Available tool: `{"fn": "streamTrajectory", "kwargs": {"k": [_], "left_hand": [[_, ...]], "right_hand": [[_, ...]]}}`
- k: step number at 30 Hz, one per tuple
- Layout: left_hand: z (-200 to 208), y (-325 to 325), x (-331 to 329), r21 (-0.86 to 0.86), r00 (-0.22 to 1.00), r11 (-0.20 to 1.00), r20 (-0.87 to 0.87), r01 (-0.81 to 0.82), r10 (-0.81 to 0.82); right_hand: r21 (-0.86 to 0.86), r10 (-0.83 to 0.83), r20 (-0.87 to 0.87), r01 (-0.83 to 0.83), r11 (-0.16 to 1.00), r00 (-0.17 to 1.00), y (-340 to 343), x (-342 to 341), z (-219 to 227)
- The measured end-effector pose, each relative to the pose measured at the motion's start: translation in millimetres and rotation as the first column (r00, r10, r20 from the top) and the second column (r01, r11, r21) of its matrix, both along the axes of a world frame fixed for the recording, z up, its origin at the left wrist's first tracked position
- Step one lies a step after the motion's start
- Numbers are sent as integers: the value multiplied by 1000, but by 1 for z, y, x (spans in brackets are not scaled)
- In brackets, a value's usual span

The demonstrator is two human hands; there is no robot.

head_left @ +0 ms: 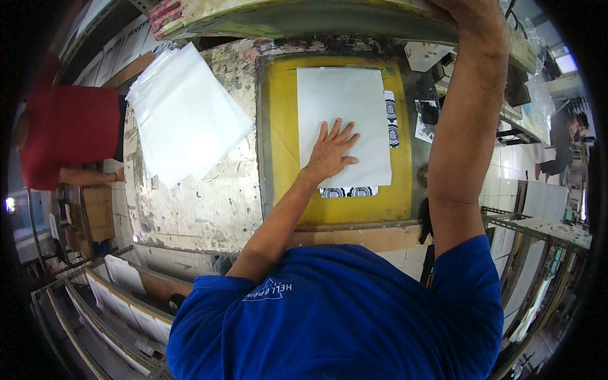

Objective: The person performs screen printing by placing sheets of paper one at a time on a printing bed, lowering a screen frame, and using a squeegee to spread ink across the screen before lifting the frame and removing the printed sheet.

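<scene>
My left hand [332,151] lies flat with its fingers spread on a plain white sheet [345,95]. Beneath that sheet is a second sheet with round black printed designs [391,120], showing only along the right and lower edges. Both rest on a yellow board [285,196] with a dark border. My right arm reaches up to the top edge of the picture, where my right hand [468,9] is at a raised, paint-stained frame [304,24]. Its fingers are cut off by the picture edge, so its grip is hidden.
Left of the board, a fanned stack of white sheets [187,114] lies on a paint-spattered table [190,221]. A person in a red top [73,136] stands beyond the table's left side. Metal racks [107,316] hold boards at lower left, and another rack [538,228] stands at right.
</scene>
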State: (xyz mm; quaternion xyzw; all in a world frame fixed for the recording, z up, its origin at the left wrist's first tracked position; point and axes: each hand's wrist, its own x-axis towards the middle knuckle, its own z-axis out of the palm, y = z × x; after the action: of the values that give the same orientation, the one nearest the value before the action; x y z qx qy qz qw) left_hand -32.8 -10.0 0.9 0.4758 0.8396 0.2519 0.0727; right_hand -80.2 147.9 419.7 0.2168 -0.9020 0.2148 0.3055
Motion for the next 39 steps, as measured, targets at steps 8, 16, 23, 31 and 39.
{"fn": "streamTrajectory", "kwargs": {"k": [8, 16, 23, 31, 39], "left_hand": [[-2, 0, 3, 7, 998, 1000, -52, -18, 19], [39, -14, -2, 277, 986, 950, -48, -143, 162], [183, -93, 32, 813, 815, -96, 557, -575, -163], [41, -177, 116, 392, 502, 423, 844, -817, 188], [1, -192, 111, 305, 780, 730, 79, -612, 621]], "right_hand": [[-32, -12, 125, 16, 999, 992, 11, -18, -6], [-99, 22, 139, -8, 995, 990, 1, -2, -24], [128, -120, 15, 117, 985, 993, -25, 90, -101], [-69, -96, 372, 130, 989, 923, -46, 156, -245], [201, -253, 639, 159, 966, 727, -59, 159, -341]]}}
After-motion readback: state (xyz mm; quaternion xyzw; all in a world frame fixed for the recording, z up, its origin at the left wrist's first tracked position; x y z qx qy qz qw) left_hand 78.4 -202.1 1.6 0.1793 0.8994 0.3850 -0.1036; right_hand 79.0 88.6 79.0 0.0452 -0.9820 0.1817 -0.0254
